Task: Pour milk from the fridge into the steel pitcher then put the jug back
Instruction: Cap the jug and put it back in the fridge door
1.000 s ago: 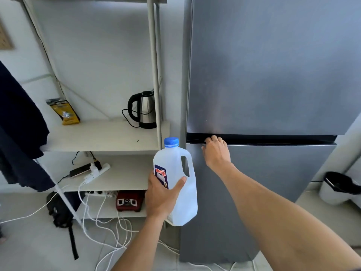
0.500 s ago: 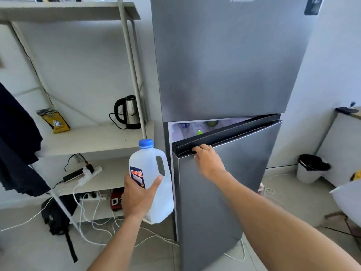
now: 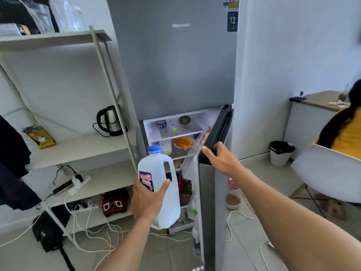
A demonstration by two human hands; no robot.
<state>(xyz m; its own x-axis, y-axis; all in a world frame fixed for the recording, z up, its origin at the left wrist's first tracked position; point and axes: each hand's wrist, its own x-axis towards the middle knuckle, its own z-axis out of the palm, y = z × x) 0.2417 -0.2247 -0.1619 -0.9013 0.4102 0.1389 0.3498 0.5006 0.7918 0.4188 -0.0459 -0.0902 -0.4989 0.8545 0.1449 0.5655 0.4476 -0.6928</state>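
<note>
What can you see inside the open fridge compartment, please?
Inside the fridge: a tin and green fruit on the top shelf, yellow food below. The milk jug hides the lower shelves.

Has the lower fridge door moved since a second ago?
Yes. The lower fridge door has swung out from the fixed fridge body, from shut to wide open, pulled by the right hand; shelves now show.
</note>
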